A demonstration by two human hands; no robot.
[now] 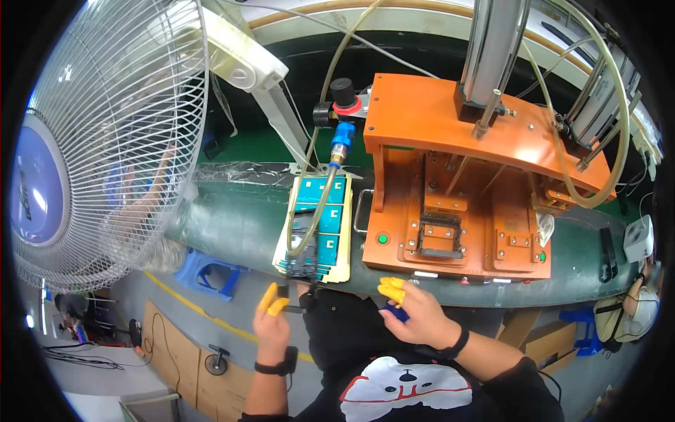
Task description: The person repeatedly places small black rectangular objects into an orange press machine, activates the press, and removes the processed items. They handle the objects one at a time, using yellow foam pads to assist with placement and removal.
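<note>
Two black wristbands (pixel 277 361), one on each forearm, just beyond a dark shirt (pixel 520 383) with a white animal-face print. Left hand (pixel 273 320) raised near the bench's front edge, yellow covers on two digits, tips bent inward and pinching a thin black part (pixel 284 290). Right hand (pixel 420 318) well apart from it, yellow-covered fingers pressed together and curled toward the bare thumb, around a dark blue object (pixel 398 311); mostly hidden, exact kind impossible to tell. Both held things short of the green bench (pixel 239 228), above or beside dark trousers (pixel 337 327).

On the bench, ahead of the left hand, a stack of teal-and-cream sheets (pixel 330 219) with a pile of black strips (pixel 304 239) on top. Over these, a clear hose (pixel 325 204) bending up to a blue coupling (pixel 343 133). To the right, a big orange press (pixel 422 105), with a black frame (pixel 441 254) in its left fixture. Far left, a large caged fan (pixel 39 179). Above the press, an upright metal cylinder (pixel 485 49).
</note>
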